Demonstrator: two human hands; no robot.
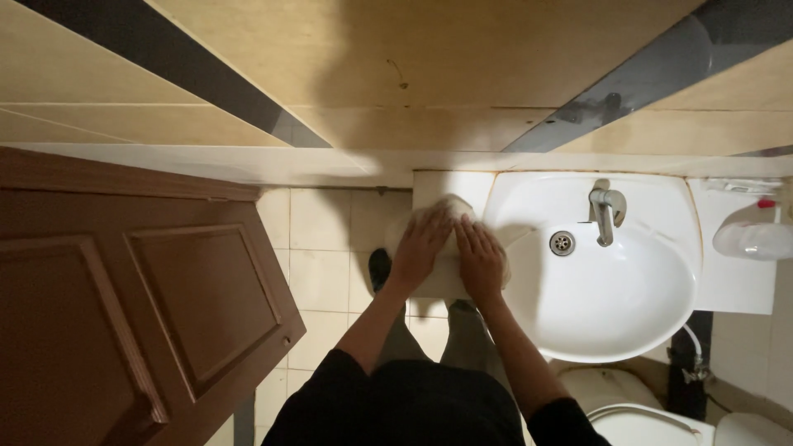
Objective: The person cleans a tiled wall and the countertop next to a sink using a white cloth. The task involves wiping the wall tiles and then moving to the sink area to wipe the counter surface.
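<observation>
Below my head camera I see both of my hands resting side by side on a pale cloth (446, 216), which lies on the flat left shoulder of the white sink (628, 314). My left hand (421, 245) is spread flat, palm down, with the fingers (436, 221) stretched toward the wall; it presses on the cloth and does not close around it. My right hand (481, 260) lies just beside it, also flat and open, fingers forward, and its outer edge reaches the rim of the basin. The two hands are almost touching each other at the thumbs. The cloth shows only at the fingertips and a little at the sides, so I cannot tell its full shape; it looks bunched, perhaps folded.

Inside the basin there is a round metal drain (562, 243), and behind it stands a metal tap (606, 213) that points toward me. On the right shoulder of the sink lies a white bottle (753, 238) with a small red part at its top. Left of me a brown wooden door (149, 314) stands open over the light floor tiles (318, 248). Near the lower right corner a white toilet (636, 413) is partly visible. My dark shoe (379, 268) shows on the floor under the left forearm.
</observation>
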